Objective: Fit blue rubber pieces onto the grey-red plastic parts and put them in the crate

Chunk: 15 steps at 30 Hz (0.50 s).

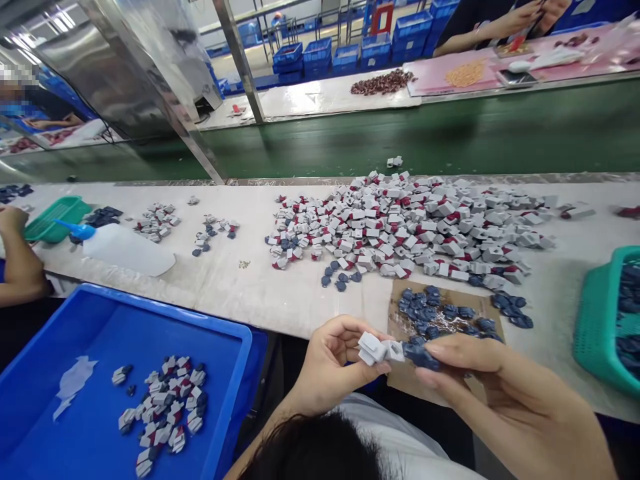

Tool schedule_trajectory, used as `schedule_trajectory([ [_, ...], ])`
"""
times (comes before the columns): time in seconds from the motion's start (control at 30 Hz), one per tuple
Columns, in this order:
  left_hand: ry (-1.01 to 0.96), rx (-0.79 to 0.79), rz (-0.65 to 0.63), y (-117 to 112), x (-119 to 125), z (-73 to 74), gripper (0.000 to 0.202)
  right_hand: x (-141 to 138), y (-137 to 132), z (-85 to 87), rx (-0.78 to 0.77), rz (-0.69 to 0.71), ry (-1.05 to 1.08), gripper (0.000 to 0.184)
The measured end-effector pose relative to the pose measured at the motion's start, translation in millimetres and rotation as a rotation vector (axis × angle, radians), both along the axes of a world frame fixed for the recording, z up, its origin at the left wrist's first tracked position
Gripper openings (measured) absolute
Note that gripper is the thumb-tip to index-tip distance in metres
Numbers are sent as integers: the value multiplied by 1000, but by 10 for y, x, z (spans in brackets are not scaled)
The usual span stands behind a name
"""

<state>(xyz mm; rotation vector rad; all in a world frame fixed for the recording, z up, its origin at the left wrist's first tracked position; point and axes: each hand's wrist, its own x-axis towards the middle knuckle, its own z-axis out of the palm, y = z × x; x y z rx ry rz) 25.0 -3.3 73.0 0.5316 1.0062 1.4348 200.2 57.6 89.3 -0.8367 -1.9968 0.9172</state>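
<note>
My left hand [336, 360] pinches a small light-grey plastic part [374, 348] between thumb and fingers, above the table's front edge. Between thumb and forefinger, my right hand [505, 387] grips a dark blue plastic piece [421, 353]. The two parts meet end to end, the blue one on the right; whether they are joined I cannot tell. Just beyond my hands lies a brown cardboard sheet [395, 300] bearing several loose dark blue pieces [417, 303]. A large heap of grey and dark red parts [390, 223] spreads behind it.
A blue tray [240, 340] at lower left holds several grey, red and blue assemblies [170, 400]. On the right stands a green basket [595, 320] of blue pieces. A white scoop [130, 250] lies near another person's arm [23, 267]. A green conveyor belt [320, 143] runs behind the table.
</note>
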Motion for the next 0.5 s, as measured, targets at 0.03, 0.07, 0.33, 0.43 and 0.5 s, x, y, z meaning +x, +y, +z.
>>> schedule_trajectory([
  [0.03, 16, 5, -6, -12, -2, 18, 24, -55, -10, 30, -11, 22, 23, 12],
  [0.07, 31, 7, -8, -26, -5, 31, 24, -88, -9, 46, -26, 36, 23, 11],
  [0.33, 152, 6, 2, -99, -29, 39, 25, -75, 67, 22, 33, 120, -61, 15],
  [0.43, 189, 16, -19, -99, -46, 57, 25, -54, 93, 68, 76, 210, -166, 15],
  [0.5, 221, 29, -54, -102, -55, 61, 24, -46, 109, 112, 51, 282, -236, 16],
])
